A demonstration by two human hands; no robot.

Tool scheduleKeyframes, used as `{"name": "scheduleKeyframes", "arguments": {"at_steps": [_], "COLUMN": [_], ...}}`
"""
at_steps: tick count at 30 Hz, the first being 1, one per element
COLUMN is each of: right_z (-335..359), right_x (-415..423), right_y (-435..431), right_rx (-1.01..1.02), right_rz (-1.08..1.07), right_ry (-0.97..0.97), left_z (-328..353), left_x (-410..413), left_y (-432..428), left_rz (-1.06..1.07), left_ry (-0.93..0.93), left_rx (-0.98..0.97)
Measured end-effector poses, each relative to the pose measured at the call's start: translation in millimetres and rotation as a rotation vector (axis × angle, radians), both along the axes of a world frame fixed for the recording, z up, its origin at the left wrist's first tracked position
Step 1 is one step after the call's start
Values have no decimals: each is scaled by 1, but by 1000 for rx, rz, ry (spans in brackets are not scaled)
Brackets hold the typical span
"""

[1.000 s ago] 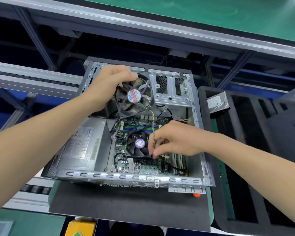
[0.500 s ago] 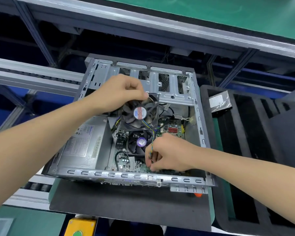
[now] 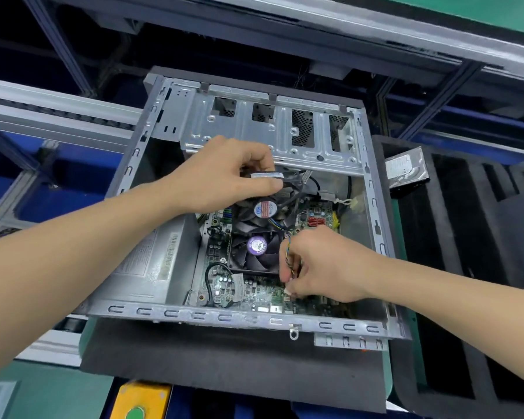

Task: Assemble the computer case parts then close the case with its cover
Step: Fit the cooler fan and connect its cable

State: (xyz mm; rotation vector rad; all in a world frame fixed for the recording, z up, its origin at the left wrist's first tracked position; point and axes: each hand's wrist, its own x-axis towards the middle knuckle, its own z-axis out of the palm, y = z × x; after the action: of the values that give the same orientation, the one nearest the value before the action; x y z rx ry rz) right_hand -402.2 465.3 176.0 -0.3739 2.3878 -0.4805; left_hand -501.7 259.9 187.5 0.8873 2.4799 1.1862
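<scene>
Computer case [image 3: 194, 314] is lying on its side on a black mat [image 3: 224, 361], open side facing up. L hand [image 3: 224, 176] is gripping the loose case fan [image 3: 265, 210] by its top edge, thumb in front & fingers curled over the frame. It's holding the fan tilted inside the case, just above the CPU cooler [image 3: 256, 246] and below the drive cage [image 3: 254, 128]. R hand [image 3: 324, 267] is pinching the coloured fan wire [image 3: 288, 241] btwn thumb and fingertips. It's pushing the small white plug [image 3: 287, 293] down at the motherboard [image 3: 248, 293], just right of the cooler; can't tell whether the plug is seated. PSU [image 3: 146, 267] is sitting in the left part of the case, partly under the L forearm. Over on the right, a hard drive [image 3: 406, 170] is resting on the edge of a black foam tray [image 3: 454, 267], apart from the case.
</scene>
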Motion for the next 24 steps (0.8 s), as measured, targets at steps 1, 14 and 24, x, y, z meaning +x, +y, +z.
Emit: {"name": "scheduleKeyframes", "arguments": {"at_steps": [1, 14, 24], "right_z": [-1, -23, -26], "right_x": [0, 12, 11], "right_y": [0, -4, -14], "right_rx": [20, 251, 244], "right_rz": [-7, 12, -108], "right_ry": [20, 117, 113], "left_z": [0, -5, -6], "left_x": [0, -6, -6], "left_y": [0, -3, -5], "left_rz": [-6, -43, -59], "left_ry": [-7, -10, 5], "left_rx": [5, -1, 10]}}
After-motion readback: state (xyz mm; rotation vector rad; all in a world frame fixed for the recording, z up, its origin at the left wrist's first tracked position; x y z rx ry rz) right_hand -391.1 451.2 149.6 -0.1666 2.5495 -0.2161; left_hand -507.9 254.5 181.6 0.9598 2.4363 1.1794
